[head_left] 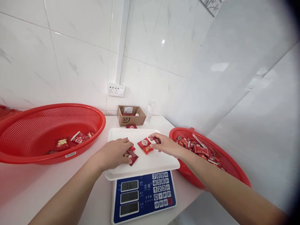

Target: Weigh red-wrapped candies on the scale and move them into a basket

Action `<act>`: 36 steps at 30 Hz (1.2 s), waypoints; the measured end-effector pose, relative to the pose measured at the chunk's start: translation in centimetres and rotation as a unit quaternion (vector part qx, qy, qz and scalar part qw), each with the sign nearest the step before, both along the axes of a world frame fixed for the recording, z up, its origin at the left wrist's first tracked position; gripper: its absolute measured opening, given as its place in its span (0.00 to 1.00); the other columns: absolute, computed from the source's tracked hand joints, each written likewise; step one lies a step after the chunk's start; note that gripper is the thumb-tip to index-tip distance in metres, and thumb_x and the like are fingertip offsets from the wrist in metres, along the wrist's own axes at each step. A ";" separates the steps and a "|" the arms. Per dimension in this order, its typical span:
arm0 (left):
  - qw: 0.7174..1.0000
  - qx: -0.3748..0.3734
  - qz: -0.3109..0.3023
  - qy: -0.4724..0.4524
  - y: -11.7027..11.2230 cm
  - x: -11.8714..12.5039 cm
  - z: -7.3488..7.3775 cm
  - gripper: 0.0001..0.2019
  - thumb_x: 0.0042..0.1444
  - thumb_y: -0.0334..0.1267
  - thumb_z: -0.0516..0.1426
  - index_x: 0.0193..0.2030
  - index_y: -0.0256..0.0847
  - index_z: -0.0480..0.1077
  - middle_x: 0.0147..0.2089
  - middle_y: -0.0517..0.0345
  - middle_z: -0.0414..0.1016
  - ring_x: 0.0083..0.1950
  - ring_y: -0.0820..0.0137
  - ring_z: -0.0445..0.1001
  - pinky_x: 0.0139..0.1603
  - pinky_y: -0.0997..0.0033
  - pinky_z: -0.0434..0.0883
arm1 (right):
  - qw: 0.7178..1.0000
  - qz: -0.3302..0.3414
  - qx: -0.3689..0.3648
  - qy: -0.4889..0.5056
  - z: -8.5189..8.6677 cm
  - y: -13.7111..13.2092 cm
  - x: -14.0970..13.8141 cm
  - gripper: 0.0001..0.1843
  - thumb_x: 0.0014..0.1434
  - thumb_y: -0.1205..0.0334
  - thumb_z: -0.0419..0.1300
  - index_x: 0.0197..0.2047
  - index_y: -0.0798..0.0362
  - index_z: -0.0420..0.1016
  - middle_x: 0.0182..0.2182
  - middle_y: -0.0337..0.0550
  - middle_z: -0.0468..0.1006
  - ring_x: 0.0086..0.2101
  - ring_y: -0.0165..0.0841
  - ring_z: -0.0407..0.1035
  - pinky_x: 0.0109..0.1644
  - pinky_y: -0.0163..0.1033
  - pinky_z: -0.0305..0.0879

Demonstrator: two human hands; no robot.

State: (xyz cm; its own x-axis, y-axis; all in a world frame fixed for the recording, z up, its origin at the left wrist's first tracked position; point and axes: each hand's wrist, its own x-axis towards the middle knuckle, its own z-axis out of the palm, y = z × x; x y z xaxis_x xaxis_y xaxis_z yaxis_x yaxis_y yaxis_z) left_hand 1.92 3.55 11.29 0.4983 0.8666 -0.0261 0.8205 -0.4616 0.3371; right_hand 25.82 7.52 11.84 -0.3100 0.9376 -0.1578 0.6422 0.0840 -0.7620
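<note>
On the white tray [138,170] of a digital scale, my left hand [114,153] has its fingers closed around the edge of a dark red snack packet [134,158]. Another red packet partly shows under those fingers. My right hand [166,145] is over the tray's right side, with a small dark red packet [157,140] between thumb and fingers. Between the hands lie a red packet with a pale round print [143,142] and an orange-red packet [147,149], touching each other. The scale's blue panel [144,197] faces me; its lit digits are faint.
A large red perforated basket [70,107] with a few packets stands at left. Another red basket [234,165], holding many packets, is at right under my forearm. Behind the tray are a small cardboard box [136,120], a red packet [131,126] and a clear bottle [150,109] near the wall.
</note>
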 end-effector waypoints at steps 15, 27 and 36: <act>0.996 0.024 -0.036 -0.073 0.2 0.7 -0.2 0.14 0.48 0.29 0.53 0.42 0.44 0.70 0.53 0.52 0.66 0.52 0.60 0.67 0.46 0.66 0.66 | 0.985 0.092 0.140 -0.049 -0.3 -1.0 -1.4 0.21 0.55 0.67 0.58 0.53 0.51 0.68 0.54 0.48 0.67 0.53 0.38 0.61 0.58 0.48 0.57; 0.997 0.000 -0.038 -0.071 -0.3 0.8 -0.2 0.07 0.56 0.37 0.49 0.36 0.42 0.67 0.43 0.55 0.69 0.32 0.67 0.71 0.28 0.69 0.65 | 0.970 0.148 0.140 -0.134 -1.3 -2.0 -1.7 0.18 0.56 0.64 0.59 0.51 0.49 0.73 0.58 0.49 0.64 0.60 0.43 0.53 0.62 0.51 0.51; 0.996 0.010 -0.065 -0.068 0.2 0.8 -0.9 0.16 0.58 0.37 0.49 0.52 0.44 0.66 0.57 0.51 0.65 0.57 0.59 0.65 0.53 0.61 0.63 | 0.965 0.160 0.150 -0.147 -1.1 -2.2 -2.1 0.22 0.58 0.65 0.57 0.57 0.48 0.68 0.59 0.46 0.63 0.61 0.42 0.51 0.64 0.51 0.49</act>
State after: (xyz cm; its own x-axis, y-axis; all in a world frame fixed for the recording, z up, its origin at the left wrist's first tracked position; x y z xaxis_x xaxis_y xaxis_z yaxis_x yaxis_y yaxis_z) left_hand 2.69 3.78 10.41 0.6040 0.7942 0.0656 0.7012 -0.5688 0.4298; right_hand 23.69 5.31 10.70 -0.5739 0.8187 -0.0183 0.7311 0.5022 -0.4618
